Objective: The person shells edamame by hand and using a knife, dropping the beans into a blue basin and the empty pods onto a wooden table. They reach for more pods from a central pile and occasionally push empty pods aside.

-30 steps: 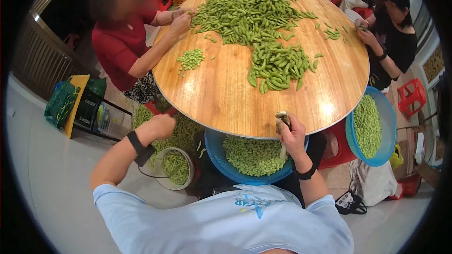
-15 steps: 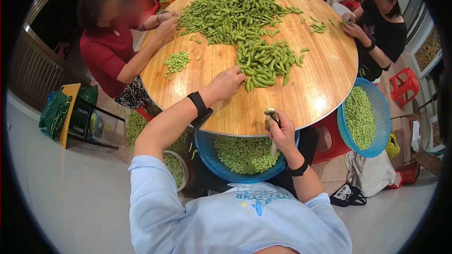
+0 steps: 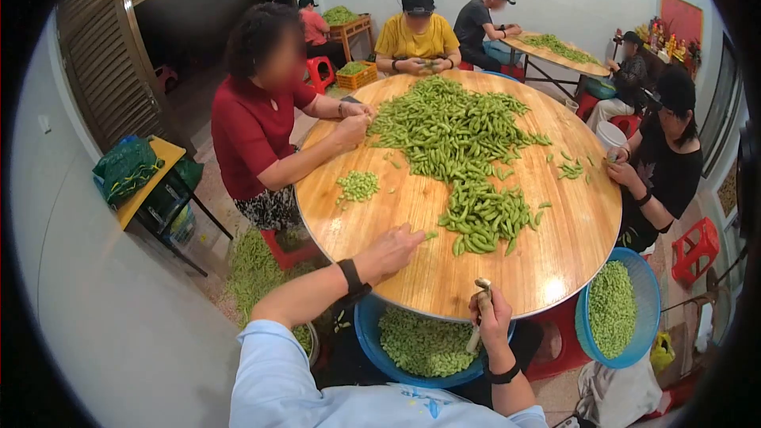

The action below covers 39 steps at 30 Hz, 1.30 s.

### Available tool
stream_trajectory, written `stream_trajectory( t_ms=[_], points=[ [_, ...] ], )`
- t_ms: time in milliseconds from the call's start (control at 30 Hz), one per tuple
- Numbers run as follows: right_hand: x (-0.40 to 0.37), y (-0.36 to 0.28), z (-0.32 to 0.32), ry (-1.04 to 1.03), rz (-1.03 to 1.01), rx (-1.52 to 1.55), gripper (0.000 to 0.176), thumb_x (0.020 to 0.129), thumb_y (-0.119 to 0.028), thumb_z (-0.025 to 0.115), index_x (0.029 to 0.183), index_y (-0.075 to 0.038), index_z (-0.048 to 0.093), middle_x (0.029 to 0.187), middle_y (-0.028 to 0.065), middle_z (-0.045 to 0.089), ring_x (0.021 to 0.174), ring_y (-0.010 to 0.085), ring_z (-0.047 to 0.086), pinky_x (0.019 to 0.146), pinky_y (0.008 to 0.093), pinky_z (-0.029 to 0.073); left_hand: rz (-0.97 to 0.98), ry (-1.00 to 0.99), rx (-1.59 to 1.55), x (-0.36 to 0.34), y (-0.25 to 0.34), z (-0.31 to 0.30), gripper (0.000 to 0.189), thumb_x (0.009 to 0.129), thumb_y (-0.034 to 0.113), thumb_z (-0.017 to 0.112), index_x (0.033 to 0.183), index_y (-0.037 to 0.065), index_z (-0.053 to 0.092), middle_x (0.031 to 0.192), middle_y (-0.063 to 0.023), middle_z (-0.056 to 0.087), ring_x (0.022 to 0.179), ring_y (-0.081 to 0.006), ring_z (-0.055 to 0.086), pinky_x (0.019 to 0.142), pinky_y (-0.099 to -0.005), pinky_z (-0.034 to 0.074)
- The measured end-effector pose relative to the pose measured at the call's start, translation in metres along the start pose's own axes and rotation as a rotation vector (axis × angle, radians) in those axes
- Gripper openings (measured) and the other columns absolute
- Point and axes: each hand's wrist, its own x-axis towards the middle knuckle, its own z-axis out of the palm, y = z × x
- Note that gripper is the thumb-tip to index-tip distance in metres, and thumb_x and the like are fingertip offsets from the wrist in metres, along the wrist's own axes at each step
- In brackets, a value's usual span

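Between the fingertips of my left hand (image 3: 394, 252), a green edamame pod (image 3: 430, 235) sticks out just over the wooden table (image 3: 372, 218). Its fingers are closed in a pinch. My right hand (image 3: 495, 315), at the table's near edge, is wrapped round a small tool with a pale handle (image 3: 474, 339); its exact kind I cannot tell. Ahead of both hands lies a heap of edamame pods (image 3: 485, 214), joined to a larger pile farther back. Below the table edge, a blue basket (image 3: 366, 333) holds shelled beans (image 3: 424, 345).
A person in red (image 3: 261, 123) sits at the left by a small heap of shelled beans (image 3: 358, 185). Others in yellow (image 3: 416, 36) and black (image 3: 670, 158) handle pods around the table. Another blue basket (image 3: 650, 301) of beans stands right, near a red stool (image 3: 695, 252).
My left hand has drawn back from the pod heap, now with a pod at its fingertips. The right hand keeps its tool. The view has tilted up, showing more of the room.
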Motion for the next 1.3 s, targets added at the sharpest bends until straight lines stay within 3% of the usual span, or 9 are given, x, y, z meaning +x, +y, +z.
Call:
stream_trajectory(
  t_ms=[133,233,300,333,400,600,833,1167,1300],
  points=[
    [0.008,-0.012,0.008,-0.015,0.016,0.002,0.032,0.096,-0.009,0.044,0.126,0.001,0.051,0.073,0.0033,0.055,0.050,0.0049,0.046,0.043,0.0185,0.036,-0.111,-0.035,0.033,-0.012,-0.010,0.010,0.013,0.079,0.003,0.053,0.091,-0.002,0.053,0.081,-0.0267,0.057,0.074,-0.0450,0.059,0.067,-0.0464,0.051],
    [0.002,-0.018,0.022,-0.103,0.146,0.145,0.034,0.098,-0.011,0.042,0.129,0.000,0.049,0.074,0.0032,0.054,0.049,0.0062,0.045,0.043,0.0195,0.035,-0.147,0.047,-0.372,-0.018,0.011,0.000,0.017,0.080,0.001,0.056,0.096,-0.004,0.056,0.081,-0.0219,0.064,0.073,-0.0352,0.065,0.063,-0.0399,0.052],
    [0.000,-0.017,0.031,-0.091,0.255,0.281,0.037,0.098,-0.015,0.042,0.132,-0.001,0.046,0.075,0.0057,0.053,0.052,0.0084,0.045,0.042,0.0205,0.036,-0.496,0.020,-1.227,-0.020,0.051,-0.010,0.018,0.081,0.000,0.062,0.099,-0.002,0.061,0.080,-0.0114,0.067,0.071,-0.0178,0.064,0.058,-0.0294,0.049],
    [0.000,-0.020,0.034,-0.105,0.280,0.346,0.039,0.099,-0.014,0.041,0.136,-0.003,0.043,0.073,0.0034,0.051,0.052,0.0073,0.045,0.044,0.0204,0.036,-0.520,-0.034,-1.258,-0.021,0.064,-0.012,0.018,0.081,0.000,0.062,0.099,-0.002,0.061,0.080,-0.0114,0.067,0.071,-0.0178,0.064,0.058,-0.0294,0.049],
    [0.000,-0.022,0.035,-0.061,0.331,0.349,0.039,0.099,-0.015,0.041,0.136,-0.003,0.041,0.075,0.0035,0.051,0.052,0.0076,0.044,0.044,0.0201,0.036,-0.517,-0.127,-1.426,-0.025,0.080,-0.012,0.013,0.082,0.001,0.066,0.096,0.002,0.064,0.085,-0.0035,0.067,0.072,-0.0070,0.061,0.058,-0.0203,0.047],
    [-0.004,-0.014,0.028,-0.171,0.348,0.462,0.043,0.099,-0.018,0.042,0.140,-0.004,0.038,0.076,0.0065,0.051,0.056,0.0101,0.044,0.045,0.0216,0.037,-0.581,-0.271,-1.338,-0.029,0.088,-0.003,0.016,0.083,0.004,0.068,0.098,0.000,0.066,0.078,-0.0015,0.066,0.064,-0.0034,0.056,0.052,-0.0175,0.041],
    [-0.005,-0.014,0.024,-0.229,0.399,0.614,0.042,0.099,-0.016,0.043,0.139,-0.006,0.039,0.074,0.0063,0.049,0.055,0.0097,0.043,0.044,0.0214,0.037,-0.510,-0.313,-1.437,-0.033,0.087,0.000,0.017,0.085,0.001,0.063,0.102,-0.002,0.065,0.091,-0.0021,0.066,0.081,-0.0072,0.061,0.071,-0.0217,0.051],
    [-0.007,-0.018,0.018,-0.300,0.472,0.819,0.029,0.099,-0.012,0.042,0.126,-0.006,0.050,0.069,0.0041,0.044,0.051,0.0085,0.040,0.040,0.0196,0.034,-0.441,-0.293,-1.398,-0.035,0.080,0.003,0.017,0.084,0.000,0.064,0.101,0.000,0.066,0.089,0.0000,0.065,0.081,-0.0062,0.060,0.072,-0.0223,0.050],
    [-0.009,-0.018,0.016,-0.280,0.497,0.745,0.037,0.098,-0.015,0.045,0.134,-0.005,0.046,0.063,0.0030,0.039,0.047,0.0084,0.036,0.037,0.0190,0.030,-0.483,-0.379,-1.506,-0.036,0.079,0.002,0.018,0.082,0.002,0.066,0.100,0.000,0.066,0.084,-0.0024,0.066,0.073,-0.0073,0.060,0.063,-0.0205,0.048]
  ],
)
